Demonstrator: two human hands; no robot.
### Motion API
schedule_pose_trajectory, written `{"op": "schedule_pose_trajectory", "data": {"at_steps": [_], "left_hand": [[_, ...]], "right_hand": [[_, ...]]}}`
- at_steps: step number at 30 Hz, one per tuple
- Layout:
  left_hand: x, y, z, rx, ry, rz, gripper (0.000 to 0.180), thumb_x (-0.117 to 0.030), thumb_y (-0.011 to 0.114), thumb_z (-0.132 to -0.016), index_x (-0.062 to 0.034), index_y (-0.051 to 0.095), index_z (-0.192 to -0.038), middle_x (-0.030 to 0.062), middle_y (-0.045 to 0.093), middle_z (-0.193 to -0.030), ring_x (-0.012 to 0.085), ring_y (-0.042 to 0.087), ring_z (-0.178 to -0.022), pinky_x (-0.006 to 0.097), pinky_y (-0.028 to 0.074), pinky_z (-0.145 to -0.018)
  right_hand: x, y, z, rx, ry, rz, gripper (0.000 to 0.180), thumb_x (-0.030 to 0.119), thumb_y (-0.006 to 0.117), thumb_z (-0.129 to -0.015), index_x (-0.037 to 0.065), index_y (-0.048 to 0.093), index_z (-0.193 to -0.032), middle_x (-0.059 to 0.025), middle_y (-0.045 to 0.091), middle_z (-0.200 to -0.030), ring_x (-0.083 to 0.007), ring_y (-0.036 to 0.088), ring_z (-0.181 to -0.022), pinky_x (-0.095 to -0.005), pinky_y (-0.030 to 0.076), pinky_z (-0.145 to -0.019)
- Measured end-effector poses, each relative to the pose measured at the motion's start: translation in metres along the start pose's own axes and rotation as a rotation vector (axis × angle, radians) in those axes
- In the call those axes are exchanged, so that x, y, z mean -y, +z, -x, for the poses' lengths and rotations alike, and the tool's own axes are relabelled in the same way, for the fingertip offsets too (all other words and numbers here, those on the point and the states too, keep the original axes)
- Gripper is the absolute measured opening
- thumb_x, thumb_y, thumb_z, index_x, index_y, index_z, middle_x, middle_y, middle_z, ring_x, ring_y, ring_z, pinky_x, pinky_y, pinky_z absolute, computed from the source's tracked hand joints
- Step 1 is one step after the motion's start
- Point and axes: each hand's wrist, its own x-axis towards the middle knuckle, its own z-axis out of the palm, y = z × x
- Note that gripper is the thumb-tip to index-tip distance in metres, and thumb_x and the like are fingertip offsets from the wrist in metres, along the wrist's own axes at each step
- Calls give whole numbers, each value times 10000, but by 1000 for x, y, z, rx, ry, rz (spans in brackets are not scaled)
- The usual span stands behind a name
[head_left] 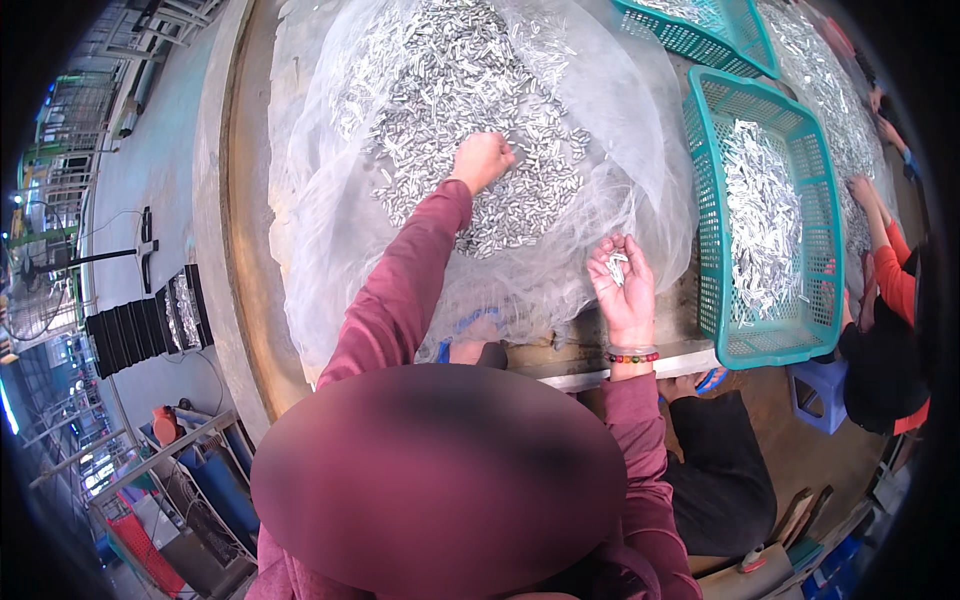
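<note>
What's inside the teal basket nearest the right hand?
The teal basket holds a loose, jumbled heap of small silvery-white pieces. The base beneath the heap and whatever lies under its top layer are covered, so not visible.

Interior: workshop hall. Floor (160,175) at left: grey-blue; floor at right, below the table: brown. Worktable (216,220): pale edge strip and brown border exposed along left side. Pedestal fan (80,257) at far left: black pole and base, grille indistinct. Metal railing (160,456) at lower left, red mesh panel (143,552) nearby. Blue plastic stool (822,395) on the brown floor. Lighting: bright strip light (8,406) at left rim; distant fittings too small to identify.
</note>
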Motion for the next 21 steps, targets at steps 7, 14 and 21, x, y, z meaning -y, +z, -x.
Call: {"op": "schedule_pose_trajectory", "data": {"at_steps": [7, 14, 21], "left_hand": [[-61, -71, 24, 292, 325, 345, 176, -163, 584, -793, -29, 605, -904, 122, 622, -829, 232, 606, -795, 313, 468, -745], [-149, -82, 71, 361, 760, 306, 236, -87, 591, -779, -35, 630, -1006, 163, 639, -916, 331, 611, -902, 394, 493, -785], [-84, -24, -28, 117, 556, 23, 233, -78, 577, -795, -104, 645, -1016, 126, 644, -980, 312, 614, -920, 390, 495, -779]], "right_hand": [[-20, 14, -4, 5, 57, 26, 385, 191, 423, -958, -75, 422, -1235, -223, 525, -1161, -330, 514, -1086, -420, 453, -935], [-18, 7, -36, -278, -95, 122, 338, 193, 444, -946, -41, 452, -1190, -173, 512, -1175, -317, 491, -1109, -441, 435, -956], [10, 11, -42, -30, 59, -242, 210, 116, 445, -938, -37, 521, -1059, -150, 561, -997, -300, 537, -973, -430, 468, -864]]}}
